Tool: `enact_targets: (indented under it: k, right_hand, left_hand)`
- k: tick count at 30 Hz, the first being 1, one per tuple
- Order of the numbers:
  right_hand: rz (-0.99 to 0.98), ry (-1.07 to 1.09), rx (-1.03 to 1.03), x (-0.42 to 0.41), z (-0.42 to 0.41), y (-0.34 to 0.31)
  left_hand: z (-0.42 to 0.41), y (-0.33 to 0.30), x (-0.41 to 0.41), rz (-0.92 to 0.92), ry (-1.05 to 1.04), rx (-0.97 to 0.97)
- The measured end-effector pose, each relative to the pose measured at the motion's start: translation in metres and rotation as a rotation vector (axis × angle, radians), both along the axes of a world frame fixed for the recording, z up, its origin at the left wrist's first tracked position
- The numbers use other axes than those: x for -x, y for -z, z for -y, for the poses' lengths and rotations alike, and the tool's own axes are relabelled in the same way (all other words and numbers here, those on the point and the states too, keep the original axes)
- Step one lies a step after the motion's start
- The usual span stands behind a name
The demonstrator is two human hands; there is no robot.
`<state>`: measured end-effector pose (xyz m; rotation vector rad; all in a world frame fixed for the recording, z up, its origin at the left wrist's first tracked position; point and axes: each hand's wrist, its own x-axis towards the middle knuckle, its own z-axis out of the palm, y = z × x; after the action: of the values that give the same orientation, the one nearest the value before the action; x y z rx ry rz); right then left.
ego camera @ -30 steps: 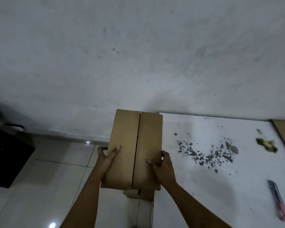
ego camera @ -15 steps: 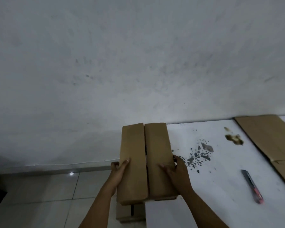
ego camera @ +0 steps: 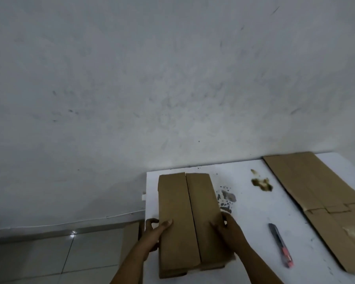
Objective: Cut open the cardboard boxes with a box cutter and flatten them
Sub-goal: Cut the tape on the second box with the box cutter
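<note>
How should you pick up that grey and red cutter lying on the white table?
Grip the grey and red box cutter around its grey middle body, coming from above with the right hand, fingers across its narrow width. It lies flat on the white table with open space on both long sides. I cannot tell which end holds the blade.

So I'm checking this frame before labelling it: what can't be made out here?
All in the head view:
- Cardboard box: underside and near end hidden by its own top flaps; whether tape seals the seam is unclear.
- Left hand and right hand: fingertips hidden behind the box's sides.
- Box cutter: too small to tell whether the blade is out.
- Flattened cardboard: cut off by the right edge.
</note>
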<state>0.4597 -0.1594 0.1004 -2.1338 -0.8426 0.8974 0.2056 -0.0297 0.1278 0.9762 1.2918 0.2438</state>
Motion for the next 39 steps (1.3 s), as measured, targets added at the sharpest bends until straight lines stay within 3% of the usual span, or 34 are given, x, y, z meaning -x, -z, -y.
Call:
enact_targets:
  k: [4, 10, 15, 20, 29, 35, 39]
  right_hand:
    - [-0.096, -0.122, 0.096, -0.029, 0.011, 0.018]
    - [0.219, -0.349, 0.063, -0.055, -0.008, 0.009]
    - [0.300, -0.633, -0.078, -0.052, -0.029, -0.006]
    - [0.010, -0.602, -0.174, -0.030, -0.052, -0.030]
    - [-0.495, -0.418, -0.046, -0.017, -0.081, -0.064]
    - [-0.880, -0.193, 0.008, -0.026, -0.075, -0.048]
    - [-0.988, -0.116, -0.032, -0.045, -0.068, -0.044]
  left_hand:
    - [0.021, 0.011, -0.023, -0.068, -0.068, 0.053]
    - [0.032, 0.001, -0.042, -0.072, -0.222, -0.049]
    - [0.023, -0.026, -0.054, -0.088, -0.207, -0.187]
    - [0.000, -0.047, -0.060, -0.282, -0.133, -0.339]
    - [-0.013, -0.076, -0.101, -0.571, 0.144, -0.482]
    - [-0.016, -0.085, -0.116, -0.495, 0.184, -0.599]
    - [-0.019, -0.081, -0.116, -0.290, 0.191, -0.569]
